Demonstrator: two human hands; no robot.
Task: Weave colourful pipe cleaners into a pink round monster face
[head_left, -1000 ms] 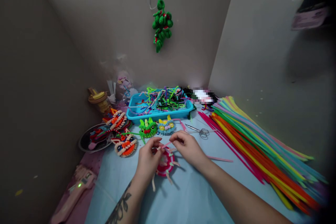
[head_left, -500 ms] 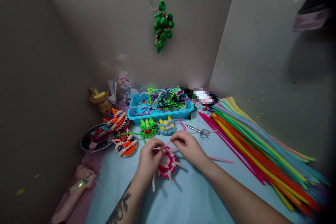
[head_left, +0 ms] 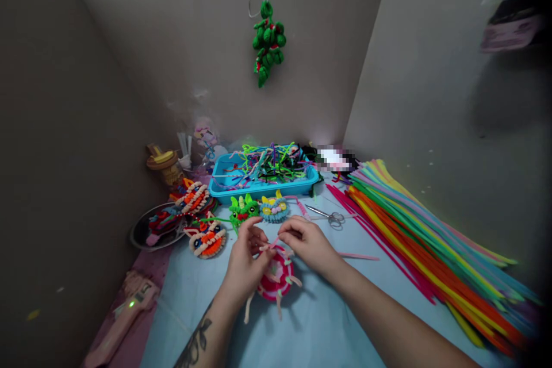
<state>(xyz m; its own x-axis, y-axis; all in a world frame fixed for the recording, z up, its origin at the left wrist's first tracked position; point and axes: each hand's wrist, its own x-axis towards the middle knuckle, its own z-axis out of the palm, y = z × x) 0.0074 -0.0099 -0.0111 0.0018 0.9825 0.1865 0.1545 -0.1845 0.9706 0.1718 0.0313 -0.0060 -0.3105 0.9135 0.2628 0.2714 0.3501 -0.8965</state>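
Note:
A round pink-and-red pipe-cleaner disc [head_left: 274, 282] with several pale stems sticking out from its rim hangs just over the blue cloth. My left hand [head_left: 249, 253] grips the disc's upper left edge between thumb and fingers. Close beside it, my right hand [head_left: 304, 241] pinches a thin pink pipe cleaner [head_left: 275, 241] at the disc's top edge. A length of pink pipe cleaner [head_left: 360, 256] shows past my right wrist. Beyond my hands sit a green animal-face piece [head_left: 244, 210] and a blue one with yellow ears [head_left: 274, 209].
A blue tray [head_left: 259, 190] of pipe-cleaner scraps stands at the back. Scissors [head_left: 330, 216] lie right of my hands, near bundled coloured pipe cleaners [head_left: 414, 247]. At left are orange face pieces [head_left: 207, 240], a metal bowl [head_left: 140, 233] and a pink glue gun [head_left: 129, 313]. Grey panels enclose the table.
The disc has shifted slightly right and down and turned a little. My left fingers have lifted and opened out somewhat, while the right hand stays pinched at the top edge.

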